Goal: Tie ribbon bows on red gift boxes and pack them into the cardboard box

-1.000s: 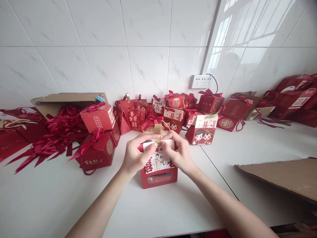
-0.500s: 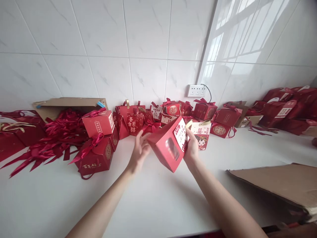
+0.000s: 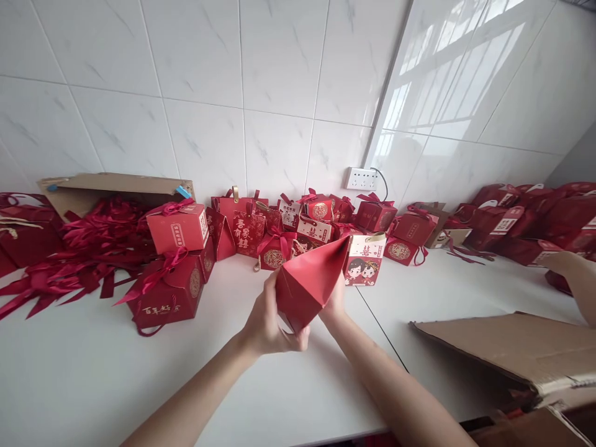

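Evidently, the item under handling is a red gift box (image 3: 310, 273), raised above the near-middle part of the white counter (image 3: 261, 391) and tilted, with plain panels and a pointed end in view. The left hand (image 3: 265, 323) is clamped on its left and lower side, fingers and thumb spread about the lower corner. The right hand (image 3: 335, 304) is up against its right side; its fingers are hidden behind the panels, so how far they close cannot be told.

The box appears to be folded paperboard: probably light, fairly stiff along the creases, yet liable to bend or dent in mid-panel. Its smooth face may slide a little under dry fingers. Sound holding points are the folded edges and lower corners, with modest pressure from both sides; squeezing the flat faces risks buckling. Whether anything inside adds weight cannot be determined.

Just beyond, to the right, a couple-print gift box (image 3: 363, 267) stands upright. Far left lies a pile of red ribbons (image 3: 105, 230); near right is a cardboard flap (image 3: 507, 341). Another person's arm (image 3: 577, 282) enters at the right edge.
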`<state>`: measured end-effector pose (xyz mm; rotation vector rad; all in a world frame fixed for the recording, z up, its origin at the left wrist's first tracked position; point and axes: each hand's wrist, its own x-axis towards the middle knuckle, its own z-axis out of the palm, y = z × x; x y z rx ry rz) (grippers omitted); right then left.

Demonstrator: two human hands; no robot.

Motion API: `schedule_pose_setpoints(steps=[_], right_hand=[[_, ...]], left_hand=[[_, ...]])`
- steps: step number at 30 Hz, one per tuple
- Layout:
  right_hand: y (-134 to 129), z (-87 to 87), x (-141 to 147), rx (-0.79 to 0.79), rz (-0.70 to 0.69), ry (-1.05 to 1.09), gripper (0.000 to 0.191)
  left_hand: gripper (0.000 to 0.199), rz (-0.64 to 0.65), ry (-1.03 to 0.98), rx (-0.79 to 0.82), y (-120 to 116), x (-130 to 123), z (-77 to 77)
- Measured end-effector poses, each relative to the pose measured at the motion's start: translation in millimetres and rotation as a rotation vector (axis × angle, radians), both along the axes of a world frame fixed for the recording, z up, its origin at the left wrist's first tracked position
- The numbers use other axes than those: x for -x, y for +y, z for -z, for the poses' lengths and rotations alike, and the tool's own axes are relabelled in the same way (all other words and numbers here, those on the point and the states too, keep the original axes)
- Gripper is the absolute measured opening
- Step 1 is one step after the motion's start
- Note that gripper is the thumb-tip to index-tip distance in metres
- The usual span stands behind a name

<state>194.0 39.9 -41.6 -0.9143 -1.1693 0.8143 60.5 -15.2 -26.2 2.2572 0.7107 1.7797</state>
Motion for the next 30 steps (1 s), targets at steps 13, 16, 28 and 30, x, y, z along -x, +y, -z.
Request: schedule_pose_setpoints(steps=[13,16,28,30], right_hand=[[-0.8,-25.1,-0.1,0.603,-0.383,0.529,0.011],[-3.0,-27.9,-0.4,0.623,-0.402,0.499,0.010],[-1.4,-139.9,-74.6,0.700,-0.292,0.178,0.006],[-29.4,-175.0,-114.6,0.563,-0.145,0.033,0.008]], left_hand=[[0.057,0.376,-0.589,0.689,15.2,13.1,-30.0],[0.061,0.331,-0.549,0.645,14.4,14.3,-28.6],[0.052,0.199,-0.279,0.439,14.2,6.0,-1.5],[0.050,0.194,-0.158,0.430,17.2,6.3,7.3]])
